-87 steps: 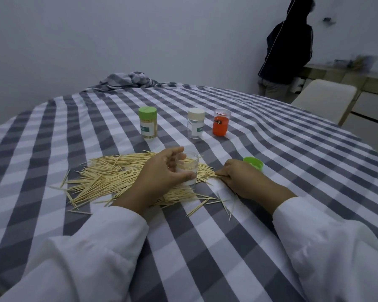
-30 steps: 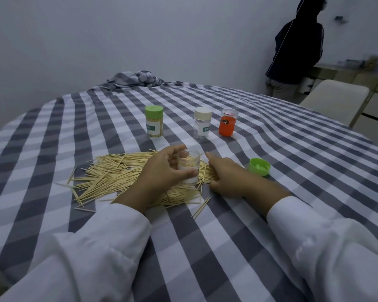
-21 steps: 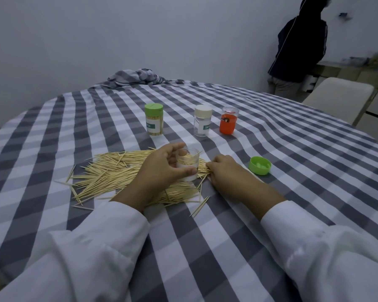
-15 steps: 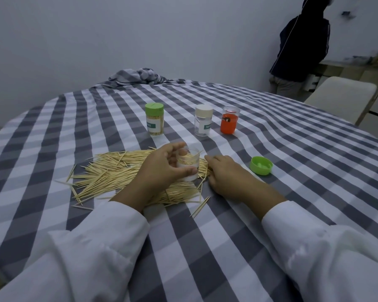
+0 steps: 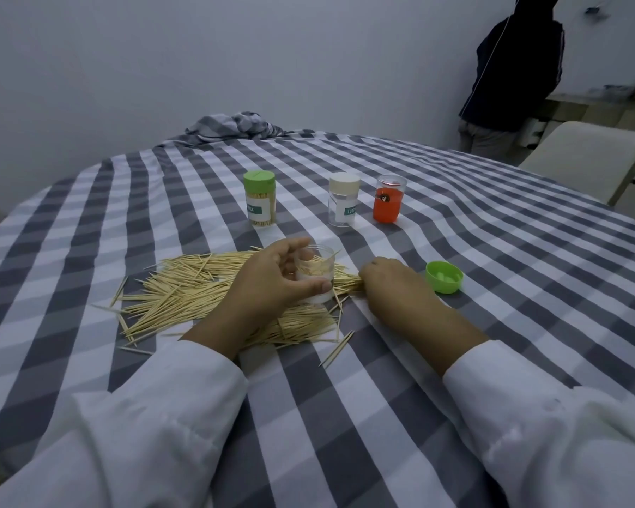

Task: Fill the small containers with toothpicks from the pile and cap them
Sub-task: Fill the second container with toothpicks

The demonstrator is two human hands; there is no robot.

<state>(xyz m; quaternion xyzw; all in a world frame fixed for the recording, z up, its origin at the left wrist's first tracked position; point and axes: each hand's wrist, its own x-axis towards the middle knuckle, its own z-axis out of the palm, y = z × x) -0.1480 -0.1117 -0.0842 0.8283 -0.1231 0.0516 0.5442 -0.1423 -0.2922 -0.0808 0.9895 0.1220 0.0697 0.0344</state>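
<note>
My left hand (image 5: pixel 268 284) grips a small clear container (image 5: pixel 318 273) that stands open-topped on the toothpick pile (image 5: pixel 198 295), with a few toothpicks inside. My right hand (image 5: pixel 393 287) lies just right of it, its fingers curled round a bunch of toothpicks at the pile's right end. A loose green cap (image 5: pixel 444 277) sits upside down to the right of that hand. Farther back stand a green-capped container (image 5: pixel 259 198) full of toothpicks, a white-capped clear container (image 5: pixel 343 199) and an orange container (image 5: pixel 389 199).
A grey and white checked cloth (image 5: pixel 492 269) covers the round table. A bunched cloth (image 5: pixel 235 124) lies at the far edge. At the back right a person in dark clothes (image 5: pixel 510 75) stands by a counter, next to a pale chair (image 5: pixel 580 155).
My right hand has slid left from beside the green cap onto the pile's right end and closed on toothpicks. My left hand has kept hold of the clear container.
</note>
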